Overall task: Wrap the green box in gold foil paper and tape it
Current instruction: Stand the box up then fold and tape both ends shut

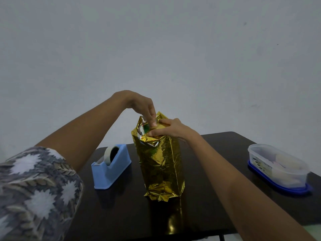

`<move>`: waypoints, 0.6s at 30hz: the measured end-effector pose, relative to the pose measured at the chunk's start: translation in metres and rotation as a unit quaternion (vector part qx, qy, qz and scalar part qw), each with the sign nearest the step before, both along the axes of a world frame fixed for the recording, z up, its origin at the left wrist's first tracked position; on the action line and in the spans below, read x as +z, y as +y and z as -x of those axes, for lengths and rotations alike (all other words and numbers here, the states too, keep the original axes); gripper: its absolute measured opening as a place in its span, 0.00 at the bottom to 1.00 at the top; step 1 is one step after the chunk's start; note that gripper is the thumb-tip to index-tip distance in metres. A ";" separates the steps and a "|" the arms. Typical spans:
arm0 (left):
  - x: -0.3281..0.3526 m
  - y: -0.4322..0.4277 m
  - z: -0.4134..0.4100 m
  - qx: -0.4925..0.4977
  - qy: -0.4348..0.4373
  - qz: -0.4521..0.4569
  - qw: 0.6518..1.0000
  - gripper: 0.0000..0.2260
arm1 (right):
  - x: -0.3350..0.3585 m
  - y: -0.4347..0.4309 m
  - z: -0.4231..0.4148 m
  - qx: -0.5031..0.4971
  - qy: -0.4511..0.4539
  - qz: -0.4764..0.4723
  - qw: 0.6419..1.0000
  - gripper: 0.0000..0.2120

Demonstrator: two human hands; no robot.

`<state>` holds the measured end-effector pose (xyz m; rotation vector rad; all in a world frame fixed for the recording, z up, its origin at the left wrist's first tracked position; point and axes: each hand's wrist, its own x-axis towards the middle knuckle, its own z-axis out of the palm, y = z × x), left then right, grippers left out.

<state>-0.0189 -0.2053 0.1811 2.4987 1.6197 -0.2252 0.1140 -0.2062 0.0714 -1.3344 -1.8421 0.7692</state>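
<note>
At the far left a patterned sleeve (34, 188) covers the upper part of the left arm, which reaches in over the dark worktop (121, 214). Next comes one blue tape dispenser (112, 169) carrying one roll of tape (108, 153); it stands just beside the wrapped parcel, not touching it.

The left hand (144, 106) hangs above the top of the parcel with its wrist arched. Its fingers are bent downward and bunched narrowly, and their tips pinch a folded flap of the gold foil paper (161, 162) at the open top end.

The parcel stands upright near the middle of the worktop, with foil crumpled at its foot and reflected in the dark surface. The green box (146, 128) is inside the foil. Only a small green patch of it shows through the gap at the top, just below the left fingertips.

The right hand (171, 128) grips the top of the parcel from the right. Its thumb lies along the near edge of the fold and its fingers curl over the foil, close against the left hand's tips.

Well apart at the right edge sits one clear plastic container (278, 166) on a blue lid; its contents are too blurred to name.

By count there are two hands, one dispenser, one roll, one wrapped box and one container.
</note>
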 end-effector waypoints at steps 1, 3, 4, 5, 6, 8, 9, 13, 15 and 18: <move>-0.001 0.002 0.001 -0.001 -0.001 0.000 1.000 0.06 | 0.000 0.000 0.000 0.001 0.000 -0.001 1.000 0.42; -0.003 0.005 0.001 -0.005 -0.001 -0.001 1.000 0.07 | 0.001 -0.001 -0.001 0.000 -0.004 -0.003 1.000 0.41; -0.004 0.006 0.000 -0.006 0.005 -0.007 1.000 0.07 | 0.001 -0.001 -0.001 0.000 -0.007 -0.004 1.000 0.41; -0.004 0.007 0.000 -0.007 0.013 -0.015 1.000 0.08 | 0.000 -0.001 0.000 0.000 -0.011 -0.006 1.000 0.41; -0.004 0.008 -0.001 -0.008 0.023 -0.022 0.999 0.09 | 0.000 -0.001 0.000 0.000 -0.017 -0.007 1.000 0.41; -0.004 0.008 -0.001 -0.013 0.029 -0.026 0.999 0.10 | 0.000 -0.001 0.000 0.001 -0.024 -0.010 1.000 0.41; -0.003 0.009 -0.001 -0.016 0.028 -0.024 0.999 0.10 | 0.001 -0.001 0.001 0.000 -0.023 -0.009 1.000 0.41; -0.003 0.012 -0.001 -0.024 0.037 -0.029 0.999 0.10 | 0.001 -0.001 0.001 -0.003 -0.029 -0.012 1.000 0.41; -0.004 0.014 -0.002 -0.021 0.044 -0.038 0.998 0.10 | 0.001 -0.001 0.001 -0.002 -0.029 -0.011 1.000 0.41; -0.006 0.014 -0.004 0.017 0.085 -0.112 0.990 0.17 | 0.001 -0.002 0.000 -0.003 -0.024 -0.008 1.000 0.41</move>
